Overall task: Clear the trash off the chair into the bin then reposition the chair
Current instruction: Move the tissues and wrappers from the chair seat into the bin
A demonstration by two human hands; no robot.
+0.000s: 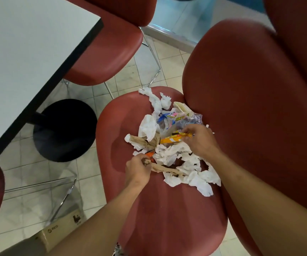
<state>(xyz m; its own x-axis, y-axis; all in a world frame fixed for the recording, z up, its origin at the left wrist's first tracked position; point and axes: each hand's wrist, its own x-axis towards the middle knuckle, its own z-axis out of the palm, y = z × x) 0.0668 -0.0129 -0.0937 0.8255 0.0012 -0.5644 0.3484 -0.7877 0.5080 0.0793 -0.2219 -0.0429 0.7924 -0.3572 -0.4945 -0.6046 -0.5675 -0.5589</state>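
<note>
Trash [175, 154] lies heaped on the red chair [167, 218], spread from the middle of the seat back to where the seat meets the backrest, with a tail of white tissue reaching the seat's far edge. Both hands are already in the pile. The left hand [138, 169] sits at the heap's left edge, its fingers curled round the end of a twisted brown paper strip [167, 169]; the strip's long axis runs from that fist to the right, across the near part of the heap and under the white tissues [200, 179]. The right hand [198, 140] is at the heap's right side, close to the backrest, pinching the right end of an orange wrapper [175, 138] whose length points left toward the middle of the pile. So each hand holds one end of a long piece, and the bulk of the loose tissue lies between the two hands and just behind them.

Gathering looks like the step in hand, with most of the clearing still to do. A clear plastic paper-towel wrapper [184, 120] lies farther back and nearer the right hand. No bin shows in this view; a cardboard box [62, 228] stands on the floor to the left of the chair, and a white table [29, 61] stands beyond it.
</note>
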